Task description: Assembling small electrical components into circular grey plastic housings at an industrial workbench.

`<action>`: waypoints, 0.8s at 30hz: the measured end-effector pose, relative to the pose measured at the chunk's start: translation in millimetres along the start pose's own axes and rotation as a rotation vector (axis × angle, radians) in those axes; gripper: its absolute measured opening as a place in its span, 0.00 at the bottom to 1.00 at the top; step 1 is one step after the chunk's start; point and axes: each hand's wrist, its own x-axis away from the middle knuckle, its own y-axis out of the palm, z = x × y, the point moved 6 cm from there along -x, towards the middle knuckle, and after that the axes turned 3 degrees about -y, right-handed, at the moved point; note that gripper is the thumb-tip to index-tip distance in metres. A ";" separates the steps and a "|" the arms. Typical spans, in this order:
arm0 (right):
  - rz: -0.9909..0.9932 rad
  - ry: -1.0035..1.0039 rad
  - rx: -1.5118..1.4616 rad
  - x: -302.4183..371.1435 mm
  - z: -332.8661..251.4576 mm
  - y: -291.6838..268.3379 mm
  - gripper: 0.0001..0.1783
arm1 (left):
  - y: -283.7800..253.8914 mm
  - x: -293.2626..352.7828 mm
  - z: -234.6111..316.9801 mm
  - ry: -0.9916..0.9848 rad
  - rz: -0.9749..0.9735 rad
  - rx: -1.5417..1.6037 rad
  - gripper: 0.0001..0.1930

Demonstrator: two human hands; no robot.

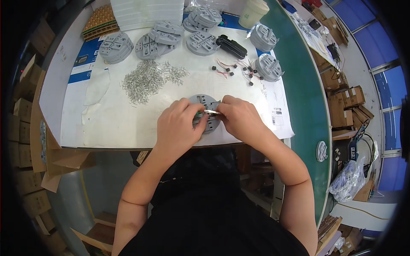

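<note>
A round grey plastic base (206,100) with slots and raised parts lies flat near the table's front edge, partly covered by both hands. My left hand (176,124) is closed over its left side, thumb and forefinger pinched on a slim shiny metal piece (212,112) with a bit of green at the fingers. At the other end of this metal piece, my right hand (239,116) is closed, its fingertips pressed together over the base's right side. What the right fingertips grip is hidden.
A heap of small silvery metal pins (145,81) lies left of centre. Stacked grey bases (116,47) line the back. Small black parts with red wires (224,68), a black elongated case (232,46) and a pale tub (253,13) are beyond. Cardboard boxes (25,170) stand at left.
</note>
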 end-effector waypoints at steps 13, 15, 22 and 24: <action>-0.164 -0.052 -0.042 -4.6 -2.2 2.8 0.04 | 4.9 -1.1 -11.9 0.037 -0.074 0.201 0.48; -0.164 -0.010 -0.070 -4.9 0.8 0.6 0.04 | 4.5 -4.6 -11.2 0.028 -0.094 0.209 0.48; -0.055 0.054 -0.223 0.7 -0.2 2.9 0.05 | 5.7 -0.2 -14.3 0.042 -0.080 0.198 0.46; -0.073 0.067 -0.180 0.3 0.6 4.4 0.05 | 6.1 -1.0 -13.0 0.054 -0.072 0.196 0.45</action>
